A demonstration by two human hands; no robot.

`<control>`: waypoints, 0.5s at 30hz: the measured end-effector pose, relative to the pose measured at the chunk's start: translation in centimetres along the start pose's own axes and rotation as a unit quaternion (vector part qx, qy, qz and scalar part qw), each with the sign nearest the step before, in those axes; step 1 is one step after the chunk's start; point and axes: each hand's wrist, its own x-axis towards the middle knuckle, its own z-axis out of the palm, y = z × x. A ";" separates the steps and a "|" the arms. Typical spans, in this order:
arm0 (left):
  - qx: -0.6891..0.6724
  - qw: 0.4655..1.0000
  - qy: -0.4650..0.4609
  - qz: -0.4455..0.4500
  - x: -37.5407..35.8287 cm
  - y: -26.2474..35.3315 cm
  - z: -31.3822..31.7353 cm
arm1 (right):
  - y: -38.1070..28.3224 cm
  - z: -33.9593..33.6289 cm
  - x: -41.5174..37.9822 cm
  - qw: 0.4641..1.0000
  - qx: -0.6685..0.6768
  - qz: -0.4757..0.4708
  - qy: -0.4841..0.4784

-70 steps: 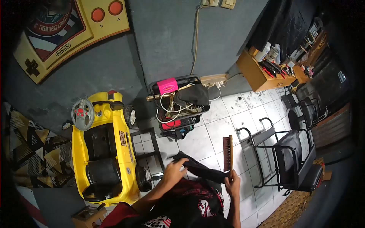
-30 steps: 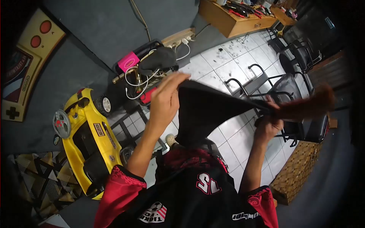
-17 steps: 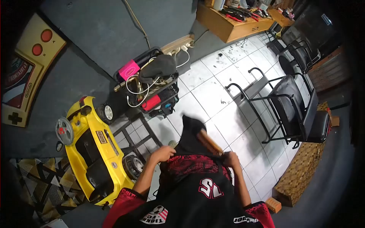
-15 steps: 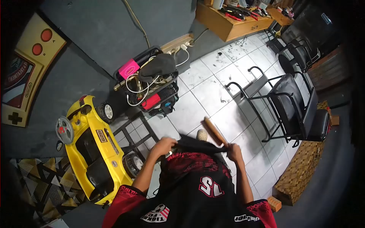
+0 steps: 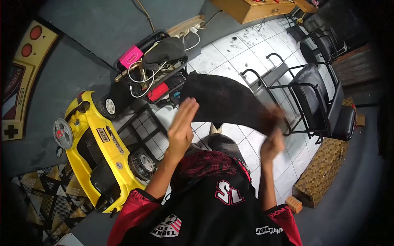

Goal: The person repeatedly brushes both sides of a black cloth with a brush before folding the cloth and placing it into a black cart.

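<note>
A black cloth (image 5: 225, 98) is stretched out in the air in front of me, above the floor and my knees. My left hand (image 5: 182, 129) is at its left end, fingers straight and close together, overlapping the cloth's lower corner. At the right end, my right hand (image 5: 273, 146) is closed and smeared by motion, with the cloth's end running into it. A brownish blur (image 5: 276, 115) rises above that hand, where the brush with the wooden handle was earlier; its shape cannot be made out.
On the left stands a yellow toy car (image 5: 111, 160) beside a black metal frame (image 5: 141, 127). A black trolley (image 5: 164, 78) full of cords and tools is ahead. Black chairs (image 5: 314, 90) and a woven box (image 5: 322, 172) stand on the right, a wooden drawer (image 5: 262, 12) at the back.
The black cloth has gone from bunched at my lap to spread out ahead and higher. Both hands have risen, and my left fingers have straightened. The brush has blurred.
</note>
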 end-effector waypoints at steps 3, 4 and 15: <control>0.061 0.763 -0.611 -0.200 -12.3 -8.0 1.6 | 4.4 2.0 -9.5 0.789 -0.182 0.276 -0.518; 0.022 0.762 -0.609 -0.221 -15.0 -8.3 0.7 | 5.4 1.4 -11.9 0.740 -0.216 0.222 -0.597; -0.161 0.913 -0.246 -0.283 -7.5 -2.0 2.6 | 1.7 0.0 -7.4 0.850 0.017 0.383 -0.361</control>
